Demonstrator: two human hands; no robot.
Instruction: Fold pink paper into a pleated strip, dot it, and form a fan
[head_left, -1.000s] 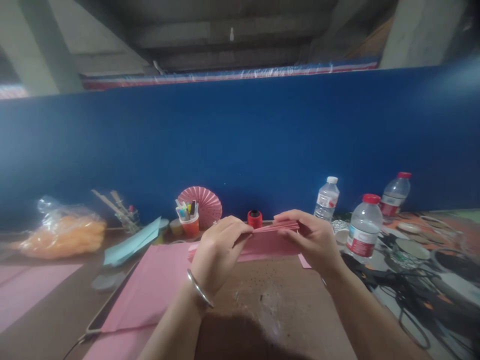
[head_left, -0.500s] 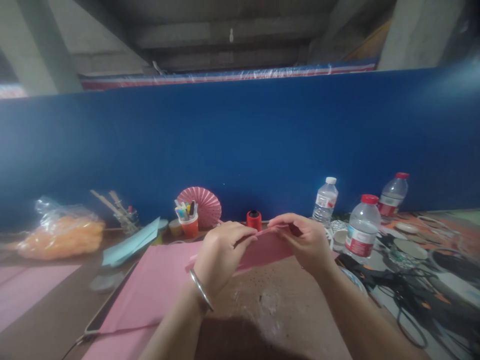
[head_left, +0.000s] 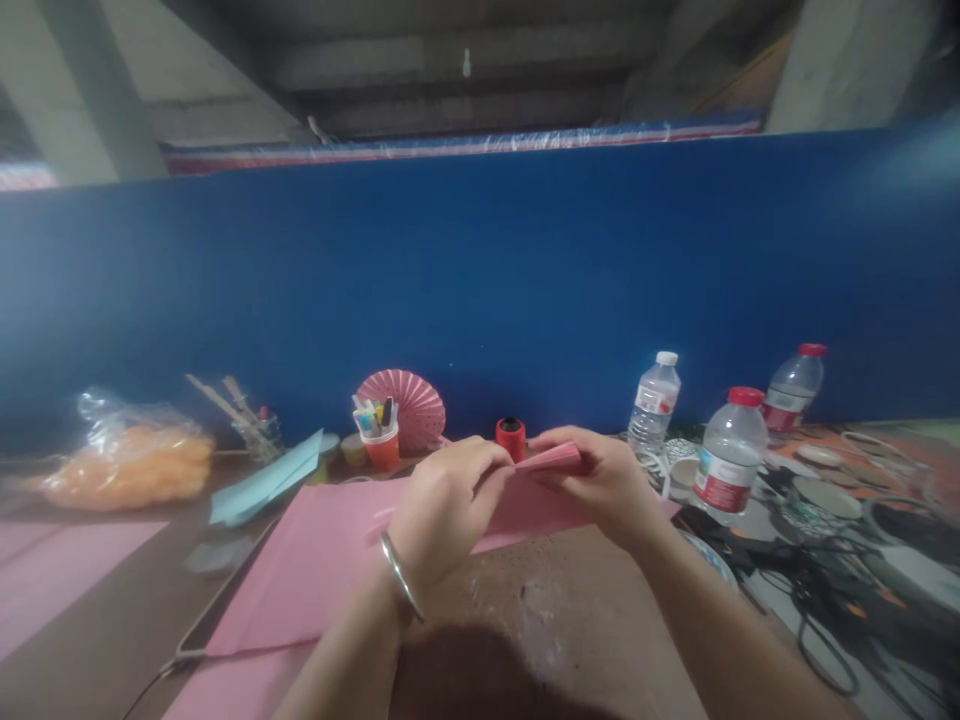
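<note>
A narrow strip of folded pink paper (head_left: pixel 551 458) is held up between both hands above the table. My left hand (head_left: pixel 454 500), with a silver bangle at the wrist, pinches its left part between thumb and fingers. My right hand (head_left: pixel 604 480) grips the right end, where several stacked layers show at the edge. Flat pink paper sheets (head_left: pixel 300 570) lie below and left of the hands. Just behind the strip stands a red spool (head_left: pixel 511 440) with a dark top. A round pleated pink paper fan (head_left: pixel 412 410) leans against the blue partition.
Pens fill an orange-and-white cup (head_left: pixel 383 448). At left are light blue paper (head_left: pixel 266 480) and a plastic bag of orange stuff (head_left: pixel 127 465). Plastic bottles (head_left: pixel 729 460) stand at right, near tangled black cables (head_left: pixel 802 590). The blue partition (head_left: pixel 480 260) borders the table's back.
The right end of the folded strip has tilted, so its layered edge now shows. My right hand has shifted slightly. The camera view moved a little.
</note>
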